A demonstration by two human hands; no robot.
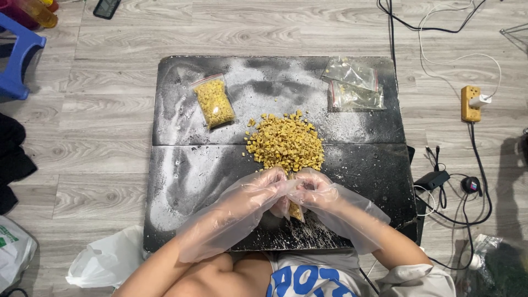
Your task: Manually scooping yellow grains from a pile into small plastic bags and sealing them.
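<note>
Left hand: the left hand (263, 190), in a loose clear plastic glove, is closed on the mouth of a small clear zip bag (295, 209), pinching one side of it.
Right hand: the right hand (314, 191), gloved in the same way, grips the other side of the bag mouth; both hands meet just below the heap.
Bag in hand: it hangs between the two hands over the near black board (181, 181), and some yellow pieces are already visible inside. I cannot tell if the mouth is open or pressed closed.
Heap: the pile of small yellow cubes (285, 142) lies on the seam between the two boards, touching almost the fingertips.
Finished bag: one filled zip bag of yellow cubes (214, 102) lies flat on the far board, well apart to the left of the heap.
Empty bags: two empty clear zip bags (353, 83) lie at the far right corner of the board.
How to do it well: in my judgement, keep the bag upright so the cubes do not fall out, hold the mouth with both edges level, and press along the strip from one end to the other.
Care: the loose glove film could get caught in the strip; loose cubes near the heap could roll off the board.
</note>
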